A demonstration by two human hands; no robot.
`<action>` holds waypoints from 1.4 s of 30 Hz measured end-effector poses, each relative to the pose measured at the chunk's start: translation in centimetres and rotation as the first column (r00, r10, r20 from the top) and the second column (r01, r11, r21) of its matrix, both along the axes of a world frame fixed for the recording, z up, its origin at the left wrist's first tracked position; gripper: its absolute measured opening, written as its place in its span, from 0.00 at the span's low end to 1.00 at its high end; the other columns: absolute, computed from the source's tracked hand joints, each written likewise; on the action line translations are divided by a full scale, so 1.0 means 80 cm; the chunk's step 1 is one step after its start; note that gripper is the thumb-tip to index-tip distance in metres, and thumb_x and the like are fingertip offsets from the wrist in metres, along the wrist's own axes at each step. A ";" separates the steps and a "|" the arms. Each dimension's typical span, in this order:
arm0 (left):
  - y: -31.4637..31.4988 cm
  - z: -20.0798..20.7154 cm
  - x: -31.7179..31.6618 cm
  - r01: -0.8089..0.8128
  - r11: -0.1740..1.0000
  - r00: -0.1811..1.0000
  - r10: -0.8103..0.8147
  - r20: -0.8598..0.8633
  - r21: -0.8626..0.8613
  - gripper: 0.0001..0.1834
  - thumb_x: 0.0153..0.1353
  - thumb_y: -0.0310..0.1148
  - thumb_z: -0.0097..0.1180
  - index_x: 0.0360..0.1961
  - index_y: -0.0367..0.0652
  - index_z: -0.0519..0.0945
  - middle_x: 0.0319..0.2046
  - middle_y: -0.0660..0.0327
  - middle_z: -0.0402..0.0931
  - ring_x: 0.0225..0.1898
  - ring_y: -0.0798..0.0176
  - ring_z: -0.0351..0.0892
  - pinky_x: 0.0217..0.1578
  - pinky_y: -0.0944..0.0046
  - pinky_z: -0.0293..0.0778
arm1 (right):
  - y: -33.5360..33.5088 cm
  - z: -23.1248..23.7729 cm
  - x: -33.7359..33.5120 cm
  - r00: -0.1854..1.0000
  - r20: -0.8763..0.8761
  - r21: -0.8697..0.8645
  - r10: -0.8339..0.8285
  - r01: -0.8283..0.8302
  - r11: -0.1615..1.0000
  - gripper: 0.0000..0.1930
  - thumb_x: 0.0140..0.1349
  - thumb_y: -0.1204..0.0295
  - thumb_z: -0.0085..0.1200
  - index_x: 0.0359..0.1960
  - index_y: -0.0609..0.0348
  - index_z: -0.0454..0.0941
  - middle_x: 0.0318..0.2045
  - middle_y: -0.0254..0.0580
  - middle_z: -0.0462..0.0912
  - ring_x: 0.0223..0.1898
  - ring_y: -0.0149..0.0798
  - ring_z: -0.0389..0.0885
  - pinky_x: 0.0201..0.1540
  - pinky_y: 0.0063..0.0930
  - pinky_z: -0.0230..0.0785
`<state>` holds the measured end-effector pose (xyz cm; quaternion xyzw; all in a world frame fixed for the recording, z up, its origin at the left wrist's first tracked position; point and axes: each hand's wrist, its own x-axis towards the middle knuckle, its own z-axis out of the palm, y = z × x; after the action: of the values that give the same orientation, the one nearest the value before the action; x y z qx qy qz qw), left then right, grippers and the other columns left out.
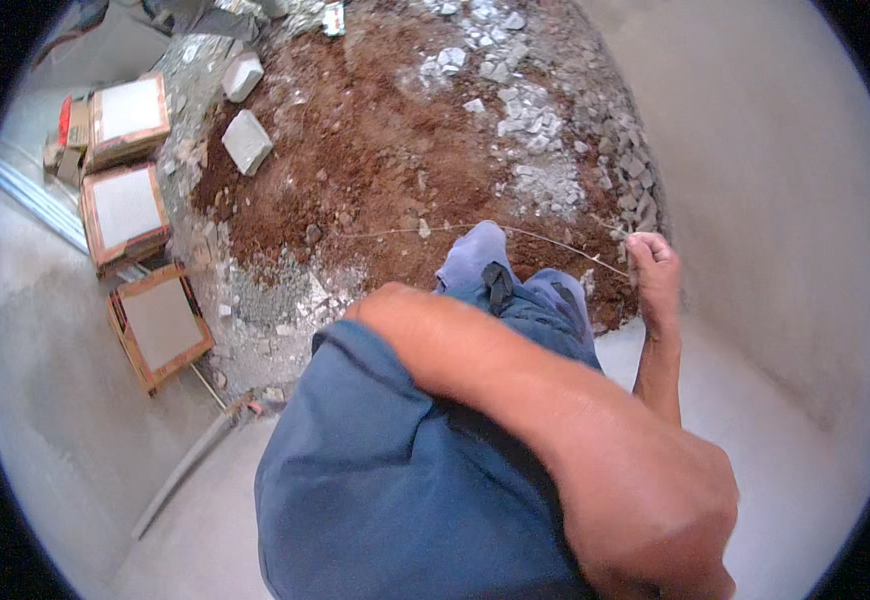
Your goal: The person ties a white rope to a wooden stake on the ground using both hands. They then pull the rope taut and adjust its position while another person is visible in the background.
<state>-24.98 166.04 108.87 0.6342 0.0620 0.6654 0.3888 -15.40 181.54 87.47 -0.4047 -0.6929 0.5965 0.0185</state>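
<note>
Nearest, crosses bare arm (555,430); pinches pale cord (593,258) in right hand (655,268), arcing lengthwise left over reddish soil (355,130); cannot tell left hand's state, out of view.

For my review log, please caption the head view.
One hand holds a thin pale strand over reddish soil beside scattered rubble.

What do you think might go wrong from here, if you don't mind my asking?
Two risks seem possible. The thin pale cord pinched in the right hand runs close by the person's legs, so it could catch on them or trip them during a step. The reddish soil ahead looks loose and uneven, with broken rubble along its right side, so footing might slip there, or the cord could snag on a fragment.
</note>
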 end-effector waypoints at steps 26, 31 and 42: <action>0.085 -0.338 -0.019 -0.511 0.338 0.774 -0.221 -0.594 -0.791 0.14 0.59 0.32 0.58 0.44 0.37 0.79 0.40 0.59 0.79 0.43 0.63 0.77 0.46 0.64 0.71 | -0.026 -0.088 0.087 0.946 -0.182 -0.138 -0.270 0.247 0.959 0.12 0.58 0.65 0.55 0.32 0.63 0.80 0.25 0.36 0.82 0.27 0.27 0.77 0.32 0.26 0.70; 0.133 -0.384 0.030 -0.576 0.261 0.722 -0.282 -0.632 -0.775 0.10 0.61 0.34 0.55 0.38 0.38 0.80 0.34 0.58 0.80 0.37 0.63 0.78 0.39 0.63 0.72 | 0.010 -0.127 0.151 0.925 -0.116 -0.285 -0.362 0.318 0.904 0.10 0.60 0.68 0.56 0.32 0.64 0.79 0.27 0.33 0.80 0.31 0.25 0.74 0.36 0.23 0.68; 0.267 -0.759 0.151 -0.490 0.456 0.643 -0.386 -0.662 -0.743 0.10 0.61 0.35 0.52 0.38 0.39 0.76 0.31 0.45 0.78 0.37 0.41 0.78 0.37 0.50 0.72 | 0.147 -0.475 0.264 0.954 0.013 -0.096 -0.300 0.300 0.949 0.09 0.60 0.68 0.56 0.33 0.63 0.79 0.27 0.34 0.80 0.31 0.25 0.75 0.37 0.24 0.70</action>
<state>-12.92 187.41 48.18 0.5465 0.5782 0.2080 0.5690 5.73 193.33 49.44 -0.5052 -0.5939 0.6198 0.0896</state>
